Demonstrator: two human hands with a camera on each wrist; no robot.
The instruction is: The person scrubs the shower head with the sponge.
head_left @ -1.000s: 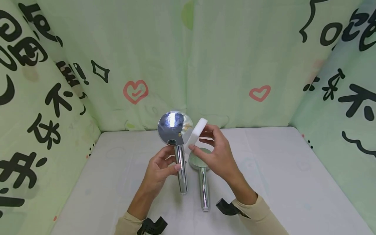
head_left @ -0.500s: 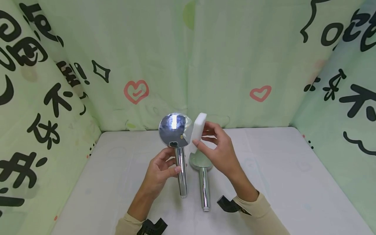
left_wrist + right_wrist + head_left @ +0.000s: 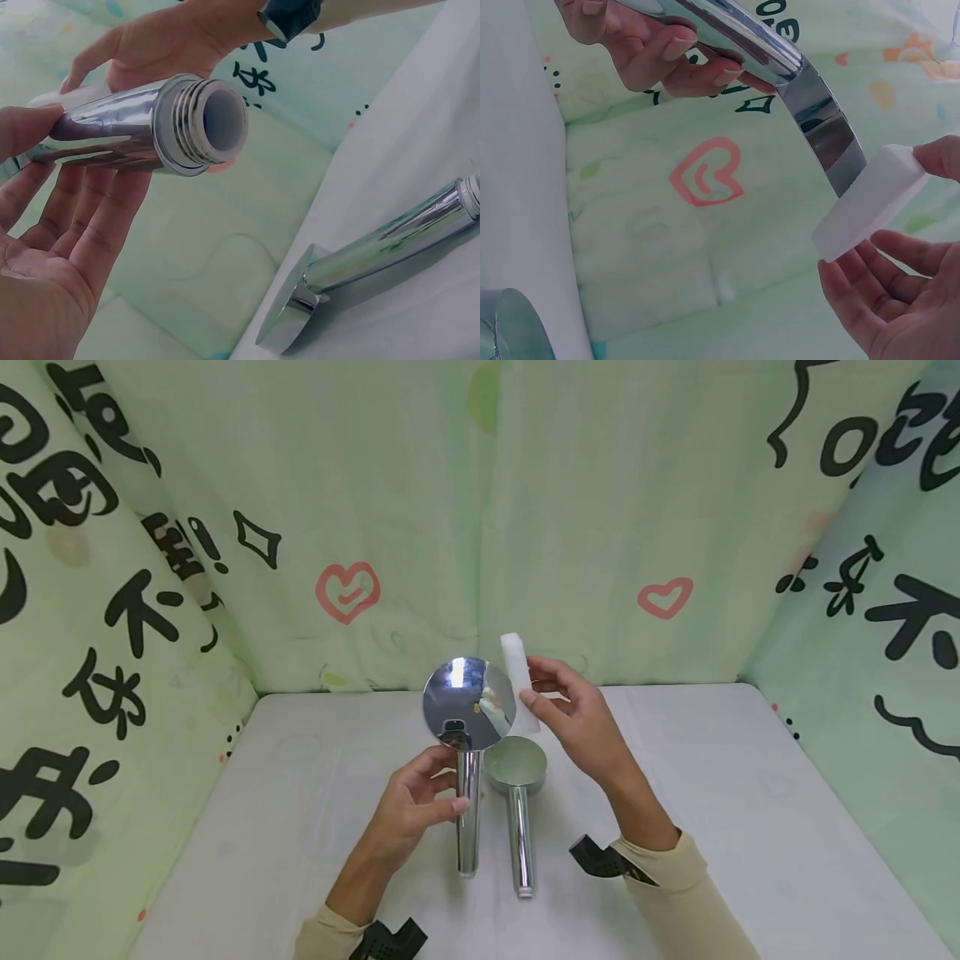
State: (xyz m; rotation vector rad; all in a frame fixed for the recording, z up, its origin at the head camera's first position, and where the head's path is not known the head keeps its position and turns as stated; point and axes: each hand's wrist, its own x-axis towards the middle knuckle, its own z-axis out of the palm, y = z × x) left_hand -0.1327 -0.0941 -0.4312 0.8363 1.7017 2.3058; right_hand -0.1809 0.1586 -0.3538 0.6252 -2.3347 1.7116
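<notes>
My left hand (image 3: 418, 802) grips a chrome shower head (image 3: 469, 702) by its handle, thumb in front and fingers behind. The round mirror-like back faces me, and in the left wrist view the threaded handle end (image 3: 214, 124) shows an open bore. My right hand (image 3: 581, 718) pinches a white sponge block (image 3: 516, 664) between thumb and fingers. In the right wrist view the sponge's edge is right at the rim of the shower head. A second chrome shower head (image 3: 521, 839) lies on the table just right of the held one, its round head farthest from me.
The white table (image 3: 337, 777) is bounded by green fabric walls (image 3: 570, 510) at the back and both sides, printed with black characters and red hearts. Black wrist-worn devices (image 3: 600, 857) sit at both cuffs.
The sponge has turned more upright and moved right and up with my right hand, off the round back to its right edge. The held shower head has shifted slightly right and down.
</notes>
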